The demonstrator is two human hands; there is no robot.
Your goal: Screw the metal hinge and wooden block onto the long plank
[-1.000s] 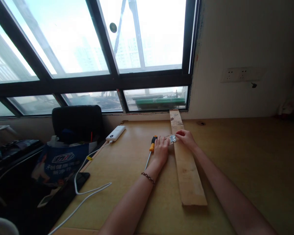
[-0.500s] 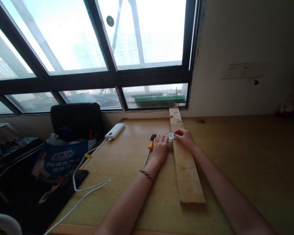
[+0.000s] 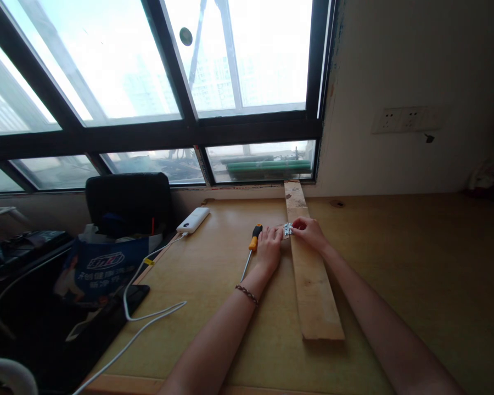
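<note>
Silver metal hinge (image 3: 287, 229) sits at the left edge of the long plank (image 3: 318, 293). Left of the plank, the left hand (image 3: 269, 247) lies palm down, fingers extended, not clenched. The right hand (image 3: 308, 231) reaches over the plank, fingers drawn together at the hinge; whether they grip anything, I cannot tell. Farther left of the plank lie a screwdriver (image 3: 253, 242), then a power bank (image 3: 193, 220).

Right hand (image 3: 310, 233) touching hinge (image 3: 287, 229) at edge of wooden board (image 3: 316, 291); left hand (image 3: 269, 249) resting between board and screwdriver (image 3: 253, 243) lying on worktop (image 3: 214, 269).
</note>
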